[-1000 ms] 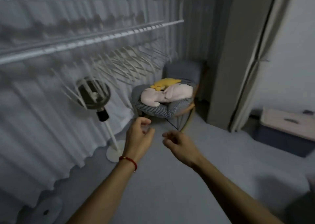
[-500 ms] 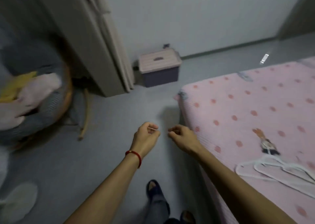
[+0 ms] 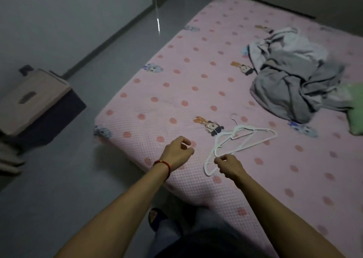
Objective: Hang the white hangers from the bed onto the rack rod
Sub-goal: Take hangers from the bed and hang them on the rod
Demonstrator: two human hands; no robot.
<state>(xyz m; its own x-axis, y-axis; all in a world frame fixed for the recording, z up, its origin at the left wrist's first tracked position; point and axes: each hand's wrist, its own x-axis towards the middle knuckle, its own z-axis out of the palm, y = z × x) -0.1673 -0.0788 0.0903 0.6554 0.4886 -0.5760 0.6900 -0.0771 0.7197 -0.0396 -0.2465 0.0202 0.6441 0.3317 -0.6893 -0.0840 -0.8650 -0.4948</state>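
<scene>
Two or three white hangers (image 3: pixel 243 140) lie overlapped flat on the pink dotted bed (image 3: pixel 176 93), their metal hooks pointing away from me. My right hand (image 3: pixel 228 165) hovers at their near end. Its loosely curled fingertips reach the closest hanger arm, and no firm grip shows. My left hand (image 3: pixel 176 153), with a red cord at the wrist, hangs loosely curled over the bed's near corner and holds nothing. The rack rod is out of view.
A heap of grey and white clothes (image 3: pixel 294 75) and a green cushion (image 3: pixel 356 108) lie further back on the bed. A lidded storage box (image 3: pixel 35 104) stands on the grey floor at the left. My feet (image 3: pixel 157 218) are by the bed corner.
The view has swung right from the rack and chair to the bed. Both hands have come forward over the mattress, the right one reaching the hangers' near end.
</scene>
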